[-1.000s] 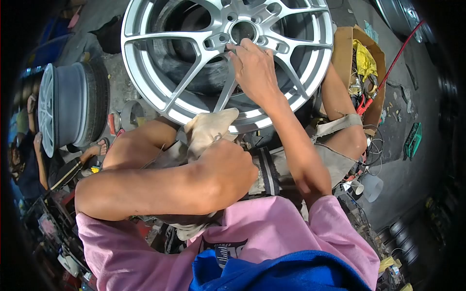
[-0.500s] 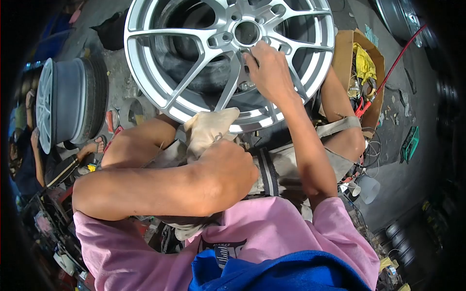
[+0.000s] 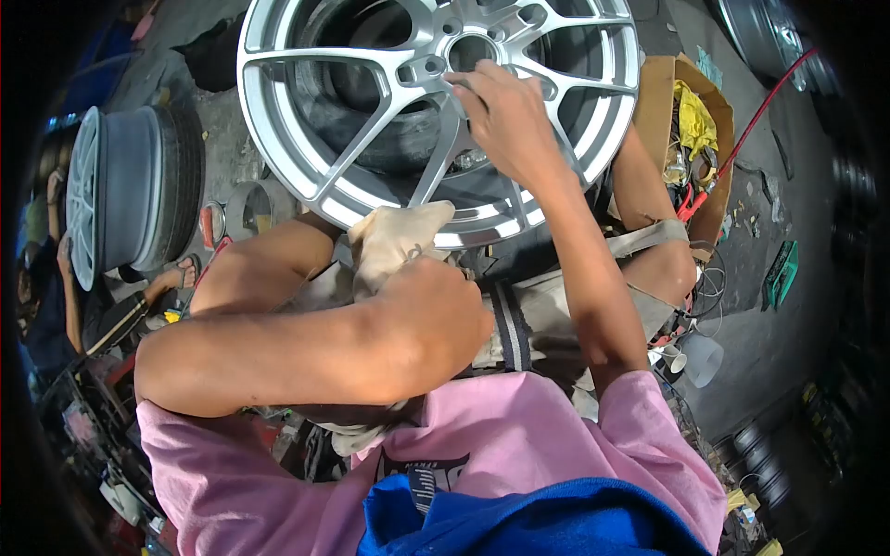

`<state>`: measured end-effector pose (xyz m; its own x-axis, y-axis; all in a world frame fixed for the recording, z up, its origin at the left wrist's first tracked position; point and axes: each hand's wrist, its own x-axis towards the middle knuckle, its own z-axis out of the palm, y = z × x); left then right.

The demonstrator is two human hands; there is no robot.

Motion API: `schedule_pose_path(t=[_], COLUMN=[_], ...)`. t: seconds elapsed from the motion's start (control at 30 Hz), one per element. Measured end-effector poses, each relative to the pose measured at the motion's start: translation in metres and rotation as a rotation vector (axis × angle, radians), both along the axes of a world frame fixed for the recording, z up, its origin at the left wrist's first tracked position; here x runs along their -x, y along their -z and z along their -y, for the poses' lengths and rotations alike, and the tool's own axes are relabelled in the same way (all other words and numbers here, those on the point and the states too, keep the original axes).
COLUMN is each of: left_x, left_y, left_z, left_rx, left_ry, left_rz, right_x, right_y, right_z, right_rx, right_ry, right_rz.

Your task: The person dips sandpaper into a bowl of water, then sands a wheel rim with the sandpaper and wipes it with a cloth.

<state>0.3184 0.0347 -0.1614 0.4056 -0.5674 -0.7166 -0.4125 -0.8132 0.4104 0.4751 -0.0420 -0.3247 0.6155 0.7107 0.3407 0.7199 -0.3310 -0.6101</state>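
Observation:
A silver alloy wheel rim (image 3: 345, 176) lies face up in front of my knees, its spokes meeting at a round centre hole. My right hand (image 3: 508, 116) is over the hub beside that hole, thumb and fingers apart, fingertips at or just above the metal; contact is hard to tell. Near the rim's lower edge, my left hand (image 3: 434, 315) is closed around a bunched cream cloth (image 3: 399, 233). The cloth's upper end overlaps the rim lip. The fingers of that hand are mostly hidden underneath.
Under the rim is a dark tyre (image 3: 403, 139). A cardboard box (image 3: 656, 102) with a yellow bag stands at right, a red hose (image 3: 760, 109) crossing it. Another wheel with a tyre (image 3: 130, 195) stands upright at left, a person's hand (image 3: 65, 255) beside it. A green tray (image 3: 781, 275) lies on the floor.
My right hand has moved slightly up and left over the hub, its thumb and fingers spreading more. My left hand and the cloth have hardly moved.

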Motion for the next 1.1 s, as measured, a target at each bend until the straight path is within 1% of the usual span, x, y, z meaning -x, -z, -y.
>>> schedule_pose_path(t=[0.03,0.1,0.13,0.17,0.2,0.23,0.33,0.37,0.4,0.43,0.5,0.57,0.63,0.67,0.7,0.77,0.83,0.87,0.9,0.97,1.0,1.03,1.07,1.1], left_x=[0.002,0.005,0.003,-0.003,-0.007,-0.006,0.003,0.0,-0.01,-0.023,-0.042,-0.049,-0.063,-0.072,-0.071,-0.079,-0.088,-0.089,-0.09,-0.089,-0.091,-0.092,-0.094,-0.095], left_y=[0.003,0.01,0.008,0.007,0.006,0.011,0.027,0.025,0.019,0.012,0.008,0.011,0.005,0.022,0.027,0.038,0.062,0.075,0.087,0.106,0.102,0.098,0.094,0.092], left_z=[-0.002,-0.012,-0.017,-0.023,-0.025,-0.03,-0.056,-0.065,-0.076,-0.088,-0.111,-0.142,-0.161,-0.188,-0.177,-0.137,-0.121,-0.111,-0.109,-0.105,-0.105,-0.107,-0.109,-0.111], left_rx=[-0.003,0.124,0.165,0.133,0.109,0.116,0.31,0.308,0.282,0.257,0.204,0.307,0.286,0.442,0.442,0.353,0.264,0.312,0.268,0.254,0.249,0.216,0.184,0.184], left_ry=[0.004,-0.092,-0.124,-0.162,-0.193,-0.182,-0.314,-0.312,-0.376,-0.44,-0.559,-0.824,-1.227,-1.116,-1.115,-0.959,-0.757,-0.673,-0.578,-0.412,-0.4,-0.44,-0.483,-0.479], left_rz=[0.001,0.121,0.163,0.09,0.006,-0.001,0.232,0.231,0.253,0.274,0.301,0.853,0.913,1.028,1.036,1.095,1.012,0.994,0.953,1.032,1.038,0.978,0.917,0.921], right_x=[0.0,-0.002,-0.002,-0.006,-0.005,-0.003,0.011,0.021,0.032,0.033,0.041,0.029,0.02,0.022,0.028,0.039,0.053,0.052,0.048,0.031,0.022,0.023,0.023,0.024], right_y=[0.005,0.017,0.018,0.02,0.016,0.014,0.006,0.001,0.0,0.0,0.003,0.019,0.024,0.022,0.019,0.01,0.004,0.005,0.01,0.024,0.024,0.024,0.024,0.018], right_z=[-0.004,-0.014,-0.011,-0.008,0.0,0.009,0.024,0.028,0.031,0.03,0.029,0.01,-0.002,-0.002,0.004,0.016,0.031,0.03,0.025,0.009,0.002,-0.004,-0.011,-0.016], right_rx=[-0.003,0.047,0.013,0.009,0.076,0.147,0.132,0.102,0.157,0.155,0.077,0.021,0.056,0.047,0.035,0.027,0.089,0.064,0.061,-0.024,0.047,0.035,-0.029,-0.086], right_ry=[0.004,0.04,0.03,0.024,0.031,0.047,0.031,0.019,0.029,0.031,0.103,0.154,0.151,0.151,0.151,0.144,0.149,0.152,0.158,0.176,0.156,0.16,0.168,0.176], right_rz=[0.001,-0.007,-0.038,-0.033,-0.035,-0.037,-0.047,-0.058,-0.057,-0.056,-0.021,0.097,0.027,0.035,0.036,0.045,-0.031,-0.05,-0.055,0.088,0.061,0.067,0.031,-0.007])
